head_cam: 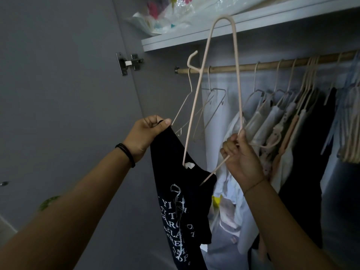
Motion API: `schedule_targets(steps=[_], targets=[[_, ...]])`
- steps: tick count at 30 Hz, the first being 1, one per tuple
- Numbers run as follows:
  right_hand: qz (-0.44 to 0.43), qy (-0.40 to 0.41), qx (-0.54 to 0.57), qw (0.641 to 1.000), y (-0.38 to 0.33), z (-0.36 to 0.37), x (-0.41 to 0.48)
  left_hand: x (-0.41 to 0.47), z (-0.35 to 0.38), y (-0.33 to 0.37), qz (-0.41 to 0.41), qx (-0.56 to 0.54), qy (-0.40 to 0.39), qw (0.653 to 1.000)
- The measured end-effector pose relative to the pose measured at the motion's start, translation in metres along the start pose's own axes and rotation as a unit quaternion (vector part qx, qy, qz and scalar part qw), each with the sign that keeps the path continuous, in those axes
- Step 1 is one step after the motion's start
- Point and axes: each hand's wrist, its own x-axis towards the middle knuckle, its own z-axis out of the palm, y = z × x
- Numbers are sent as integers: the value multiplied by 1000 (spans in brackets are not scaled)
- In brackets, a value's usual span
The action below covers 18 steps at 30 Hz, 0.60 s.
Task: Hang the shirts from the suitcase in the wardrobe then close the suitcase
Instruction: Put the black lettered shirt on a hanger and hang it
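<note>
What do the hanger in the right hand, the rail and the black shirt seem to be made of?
Hanger: thin pale pink rod, matt, probably plastic or coated wire. Rail: looks wooden, brownish and dull. Shirt: soft cloth, likely cotton, drooping limp, white printed letters.

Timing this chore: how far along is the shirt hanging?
Several clothes already hang on the rail. In hand: the left hand holds a black shirt, the right hand holds a hanger poked into its neck. Left: hooking it on the rail and closing the suitcase, which is out of view.
</note>
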Motion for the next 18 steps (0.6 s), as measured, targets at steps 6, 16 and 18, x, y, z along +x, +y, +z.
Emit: schedule_targets(steps=[6,16,18], targets=[[-27,-4,-36,999,-7,7,5,-2,1,4,2,-3,-21,1000],[26,5,-238,971,10,-4,-29,-2,-18,14,-2,-51,15,999],[31,-18,-282,959,8,-6,-39,-5,-24,11,-8,-66,29,997]])
